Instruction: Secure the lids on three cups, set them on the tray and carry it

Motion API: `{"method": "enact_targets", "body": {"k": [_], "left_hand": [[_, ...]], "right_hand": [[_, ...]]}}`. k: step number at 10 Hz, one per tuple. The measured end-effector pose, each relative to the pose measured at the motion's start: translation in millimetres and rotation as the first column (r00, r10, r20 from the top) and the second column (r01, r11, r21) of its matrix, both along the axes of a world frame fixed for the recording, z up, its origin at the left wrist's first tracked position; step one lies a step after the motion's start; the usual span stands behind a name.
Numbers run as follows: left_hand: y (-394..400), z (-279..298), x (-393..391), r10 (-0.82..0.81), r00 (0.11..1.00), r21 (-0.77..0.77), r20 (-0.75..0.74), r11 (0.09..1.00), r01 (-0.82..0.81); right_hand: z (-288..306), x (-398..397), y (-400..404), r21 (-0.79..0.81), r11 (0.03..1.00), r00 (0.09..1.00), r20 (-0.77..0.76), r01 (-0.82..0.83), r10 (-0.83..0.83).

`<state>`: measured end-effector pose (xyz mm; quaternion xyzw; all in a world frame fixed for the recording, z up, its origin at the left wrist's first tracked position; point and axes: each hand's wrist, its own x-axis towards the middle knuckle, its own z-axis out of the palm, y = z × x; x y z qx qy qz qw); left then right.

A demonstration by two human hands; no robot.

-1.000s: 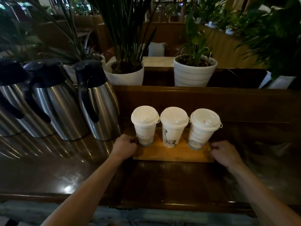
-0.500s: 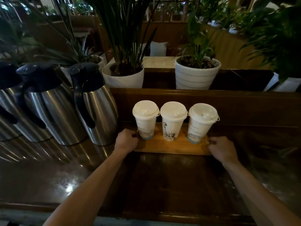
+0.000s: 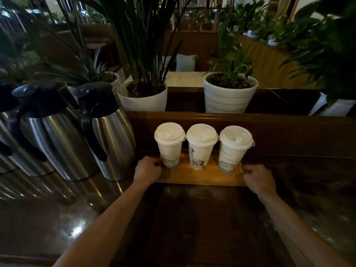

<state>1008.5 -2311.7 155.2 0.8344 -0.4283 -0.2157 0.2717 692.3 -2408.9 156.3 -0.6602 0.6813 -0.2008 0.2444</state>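
Note:
Three white paper cups stand in a row on a small wooden tray (image 3: 204, 177), each with a white lid on top: the left cup (image 3: 169, 145), the middle cup (image 3: 201, 147) with a statue drawing, the right cup (image 3: 233, 149). My left hand (image 3: 147, 169) grips the tray's left end, fingers curled round its edge. The tray's right end is gripped the same way by my right hand (image 3: 258, 180). The tray sits over the dark wooden counter (image 3: 192, 218); whether it touches the surface I cannot tell.
Three steel thermos jugs with black tops (image 3: 107, 132) stand close to the tray's left. A raised wooden ledge (image 3: 250, 120) runs right behind the cups, with white plant pots (image 3: 229, 95) on it. Leaves hang over the back.
The tray with the cups and both hands sits higher and farther from me in the view than a second ago. Both hands kept their grip on the tray ends.

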Motion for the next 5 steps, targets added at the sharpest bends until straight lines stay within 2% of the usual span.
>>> {"method": "enact_targets", "body": {"k": [3, 5], "left_hand": [[0, 2, -4, 0.023, 1.0, 0.036, -0.007, 0.999, -0.022], [9, 6, -10, 0.025, 1.0, 0.029, 0.005, 0.999, -0.025]], "right_hand": [[-7, 0, 1, -0.047, 0.999, 0.998, -0.063, -0.006, 0.003], [8, -6, 11, 0.029, 0.993, 0.993, -0.026, -0.119, 0.119]]}}
